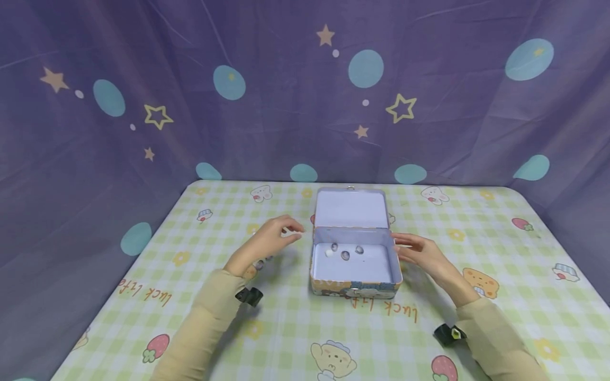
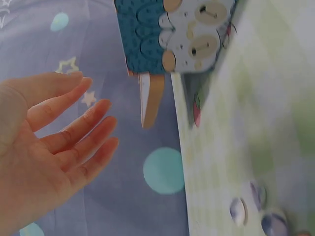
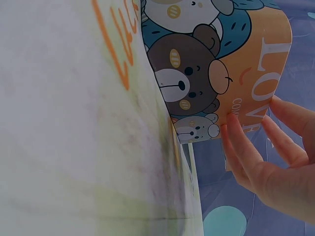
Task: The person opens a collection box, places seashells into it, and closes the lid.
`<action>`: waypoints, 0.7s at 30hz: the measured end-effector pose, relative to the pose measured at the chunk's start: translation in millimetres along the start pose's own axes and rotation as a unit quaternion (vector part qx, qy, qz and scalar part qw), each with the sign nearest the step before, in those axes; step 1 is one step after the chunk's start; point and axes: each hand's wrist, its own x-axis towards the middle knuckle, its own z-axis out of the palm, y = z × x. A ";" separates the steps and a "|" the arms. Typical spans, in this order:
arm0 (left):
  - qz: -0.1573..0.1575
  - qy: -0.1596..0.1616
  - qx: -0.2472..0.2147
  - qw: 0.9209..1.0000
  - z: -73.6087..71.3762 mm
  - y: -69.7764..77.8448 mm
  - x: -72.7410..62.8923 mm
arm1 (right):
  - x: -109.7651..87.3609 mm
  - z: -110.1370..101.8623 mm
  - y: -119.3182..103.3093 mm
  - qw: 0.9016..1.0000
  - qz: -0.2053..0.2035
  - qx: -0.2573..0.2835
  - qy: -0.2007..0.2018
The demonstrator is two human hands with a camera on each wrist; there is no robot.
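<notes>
A tin box (image 1: 356, 290) printed with cartoon bears stands in the middle of the table, its hinged lid (image 1: 351, 209) raised and tipped back. Several small rounded purple-and-white pieces (image 1: 345, 255) lie on its floor, along with a small white bit (image 1: 329, 253). My left hand (image 1: 274, 235) hovers just left of the box, fingers loosely bent and holding nothing. In the right wrist view, the fingertips of my right hand (image 3: 275, 157) touch the orange side wall of the tin (image 3: 268, 44) without wrapping round it.
More small purple-and-white pieces (image 2: 273, 223) lie on the tablecloth (image 1: 286, 338), partly hidden by my left forearm in the head view. A purple curtain with stars (image 1: 286, 106) hangs behind and beside the table.
</notes>
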 end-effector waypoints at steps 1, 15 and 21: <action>-0.005 0.003 -0.003 1.000 -1.6 -2.6 -0.9 | 0.0 -0.1 0.1 1.000 0.000 0.000 0.000; -0.094 0.022 -0.034 0.995 -17.8 -42.2 -12.0 | 0.7 0.3 0.5 1.000 0.005 0.005 0.005; -0.108 0.025 -0.042 0.993 -23.9 -57.5 -14.3 | 0.9 -0.1 1.3 1.000 0.003 0.003 0.003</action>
